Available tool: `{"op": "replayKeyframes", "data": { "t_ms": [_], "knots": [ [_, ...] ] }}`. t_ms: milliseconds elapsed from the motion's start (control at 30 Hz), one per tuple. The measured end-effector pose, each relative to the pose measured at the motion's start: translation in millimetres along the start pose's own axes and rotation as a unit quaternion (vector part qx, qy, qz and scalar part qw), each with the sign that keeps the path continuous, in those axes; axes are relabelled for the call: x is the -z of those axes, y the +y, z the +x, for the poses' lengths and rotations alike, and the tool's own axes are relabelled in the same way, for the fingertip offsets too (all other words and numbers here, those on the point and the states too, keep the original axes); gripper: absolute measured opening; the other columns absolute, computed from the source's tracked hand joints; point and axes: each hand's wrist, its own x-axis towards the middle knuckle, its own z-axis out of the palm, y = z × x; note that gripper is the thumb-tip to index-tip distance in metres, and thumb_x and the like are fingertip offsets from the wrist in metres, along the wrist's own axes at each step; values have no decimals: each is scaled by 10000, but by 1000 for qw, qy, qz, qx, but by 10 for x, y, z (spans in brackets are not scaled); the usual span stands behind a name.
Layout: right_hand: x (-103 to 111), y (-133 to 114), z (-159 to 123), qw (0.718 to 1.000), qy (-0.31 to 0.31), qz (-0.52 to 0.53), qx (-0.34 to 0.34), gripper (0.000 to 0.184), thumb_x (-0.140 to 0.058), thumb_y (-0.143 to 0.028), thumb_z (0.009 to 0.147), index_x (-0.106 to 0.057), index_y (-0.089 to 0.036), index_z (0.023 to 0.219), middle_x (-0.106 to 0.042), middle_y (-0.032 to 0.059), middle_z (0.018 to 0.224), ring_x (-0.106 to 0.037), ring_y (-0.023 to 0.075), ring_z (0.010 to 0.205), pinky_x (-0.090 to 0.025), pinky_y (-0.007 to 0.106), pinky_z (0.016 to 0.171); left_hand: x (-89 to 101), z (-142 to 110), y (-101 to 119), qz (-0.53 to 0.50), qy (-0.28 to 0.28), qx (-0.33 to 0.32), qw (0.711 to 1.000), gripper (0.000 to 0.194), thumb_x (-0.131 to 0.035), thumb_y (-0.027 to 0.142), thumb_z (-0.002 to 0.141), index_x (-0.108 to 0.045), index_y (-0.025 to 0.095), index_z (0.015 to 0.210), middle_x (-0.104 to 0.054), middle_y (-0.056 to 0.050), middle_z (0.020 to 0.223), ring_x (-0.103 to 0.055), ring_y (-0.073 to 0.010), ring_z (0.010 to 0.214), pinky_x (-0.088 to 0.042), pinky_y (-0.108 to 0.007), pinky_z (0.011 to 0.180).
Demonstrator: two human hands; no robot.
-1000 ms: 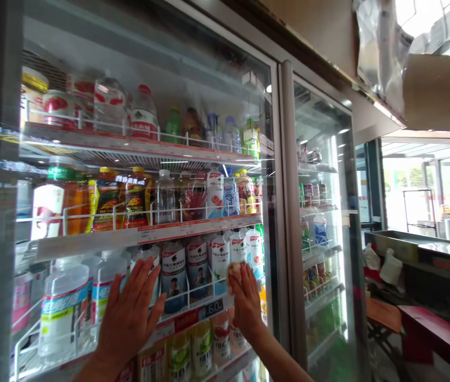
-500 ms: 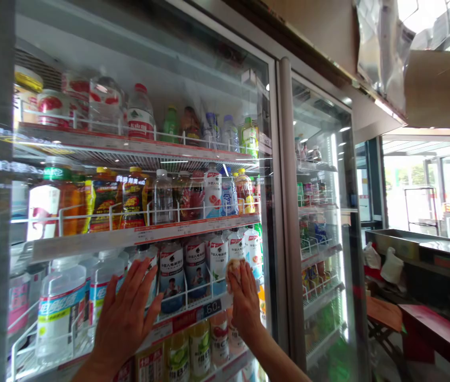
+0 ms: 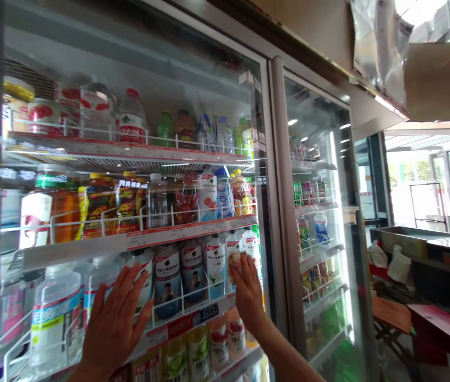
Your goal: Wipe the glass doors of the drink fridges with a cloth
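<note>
A glass fridge door [image 3: 193, 69] stands closed in front of me, with rows of drink bottles behind it. My left hand [image 3: 115, 318] is spread out at the lower left of the pane, holding nothing; whether the palm touches the glass I cannot tell. Under the fingers of my right hand [image 3: 248, 292] is a crumpled pale cloth [image 3: 235, 261], pressed against the glass. Behind that hand stand white and blue bottles [image 3: 214, 262]. A price display [image 3: 205, 313] on the shelf edge lies between the two hands.
A vertical metal door frame [image 3: 284, 212] runs to the right of my right hand. Beyond it is a second glass door [image 3: 318, 175] with stocked shelves. Farther right are a counter [image 3: 439, 241], white plastic bags [image 3: 399, 265] and a red-topped table [image 3: 447, 323].
The view has shifted slightly, so the fridge sits a little farther left. My right hand stays on the pane with the cloth; my left hand remains spread.
</note>
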Motion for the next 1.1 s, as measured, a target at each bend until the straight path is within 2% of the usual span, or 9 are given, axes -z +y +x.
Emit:
{"op": "replayKeyframes", "data": {
  "t_ms": [167,333,400,533,633,733,833,1000,1100],
  "knots": [
    [-125,500,823,993,95,-2,-67,572,-336,-74,875,-251,-300,1393,-209,43,1488,-207,237,1364,-323,519,1065,-50,-32,-51,31,14,-27,999,631,-478,255,824,-236,201,1404,-282,-60,1452,-255,-218,1345,-135,-448,1123],
    [-74,587,110,997,62,24,-36,554,-340,-83,871,-287,-288,1383,-251,46,1475,-245,249,1350,-338,519,1050,-88,-46,-67,32,17,-29,999,611,-431,301,834,-235,207,1405,-269,-50,1461,-244,-232,1349,-125,-460,1118],
    [-72,648,67,997,64,32,-19,554,-352,-84,866,-309,-304,1372,-277,32,1466,-270,242,1341,-358,503,1040,-88,-39,-68,50,11,-38,998,621,-432,283,830,-224,199,1408,-268,-61,1461,-242,-240,1349,-129,-462,1116],
    [-152,794,957,988,124,42,-85,501,-310,-131,891,-320,-267,1373,-249,51,1475,-237,243,1354,-316,529,1055,-85,-25,-86,57,6,-41,998,629,-435,276,824,-218,203,1410,-270,-61,1460,-241,-242,1350,-131,-472,1116],
    [-230,565,1400,988,128,51,-75,501,-310,-134,888,-322,-244,1376,-246,53,1476,-195,238,1367,-276,519,1082,-82,-27,-54,57,3,-38,998,629,-443,277,825,-219,216,1409,-273,-55,1458,-250,-234,1347,-132,-471,1117],
    [-222,165,1136,994,56,74,59,577,-350,-90,854,-270,-275,1394,-251,30,1476,-204,227,1365,-294,484,1086,-71,-16,29,46,-2,-2,999,609,-430,286,844,-211,237,1409,-291,-50,1451,-266,-234,1340,-142,-481,1112],
    [-148,128,925,983,6,82,166,617,-375,-86,842,-236,-309,1400,-292,12,1460,-257,210,1347,-325,450,1074,-27,62,30,38,7,29,999,583,-412,313,864,-209,261,1408,-307,-47,1445,-279,-245,1334,-155,-500,1105],
    [-222,320,1554,983,163,37,-77,550,-314,-98,863,-279,-237,1394,-287,76,1458,-230,245,1356,-315,524,1050,173,328,-352,130,48,20,990,608,-440,313,858,-210,201,1410,-264,-109,1458,-267,-283,1335,-165,-523,1090],
    [-306,-155,1519,991,117,63,8,573,-305,-74,848,-273,-226,1399,-289,69,1458,-207,232,1364,-285,501,1079,282,432,-595,165,64,38,984,610,-435,331,858,-215,176,1405,-233,-117,1468,-269,-317,1328,-197,-560,1063]
  ]
}}
